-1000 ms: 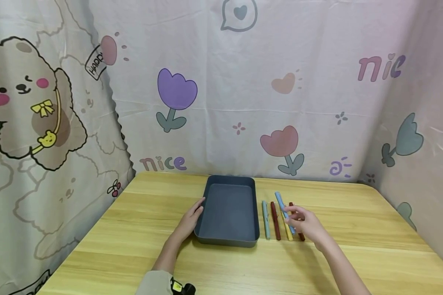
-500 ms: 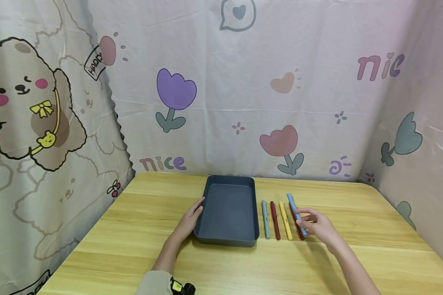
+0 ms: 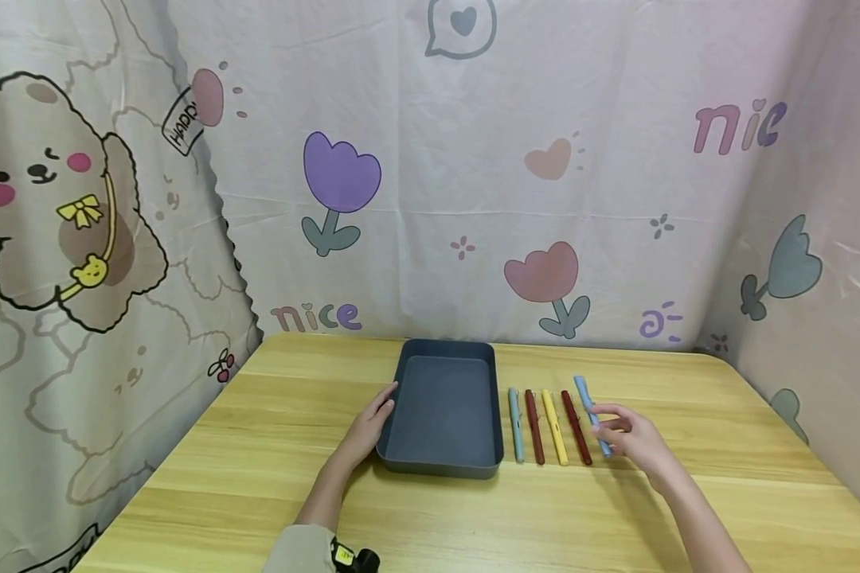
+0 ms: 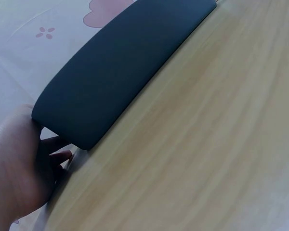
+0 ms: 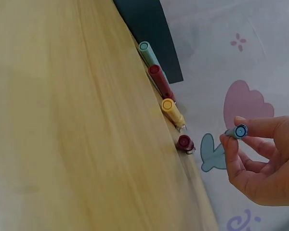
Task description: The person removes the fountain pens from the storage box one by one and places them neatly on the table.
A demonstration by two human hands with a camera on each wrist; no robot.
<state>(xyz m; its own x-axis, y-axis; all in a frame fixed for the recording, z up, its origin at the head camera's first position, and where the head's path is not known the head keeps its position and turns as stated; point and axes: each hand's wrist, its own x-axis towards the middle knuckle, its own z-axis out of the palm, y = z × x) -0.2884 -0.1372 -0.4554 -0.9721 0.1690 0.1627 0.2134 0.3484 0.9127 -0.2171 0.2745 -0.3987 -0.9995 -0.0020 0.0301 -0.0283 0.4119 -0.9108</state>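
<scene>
My right hand [image 3: 632,436] pinches a light blue pen [image 3: 583,391] between thumb and fingers, tilted, to the right of a row of pens. In the right wrist view the blue pen [image 5: 237,131] points its round end at the camera, raised above the table. The row holds a teal pen [image 3: 516,426], a dark red pen [image 3: 533,426], a yellow pen [image 3: 554,427] and another dark red pen [image 3: 576,427]. My left hand [image 3: 364,430] rests against the left wall of a dark grey tray [image 3: 440,469]. Close up, the left hand [image 4: 19,168] touches the tray's corner.
The tray stands left of the pens on a wooden table [image 3: 430,525]. A printed cloth [image 3: 430,159] hangs behind the table and along both sides. A small black device [image 3: 354,559] sits at the left sleeve [image 3: 301,551].
My right hand has carried the blue pen to the right, from above the yellow pen, across the right-hand dark red pen, to beyond the row. The left hand and tray have stayed put.
</scene>
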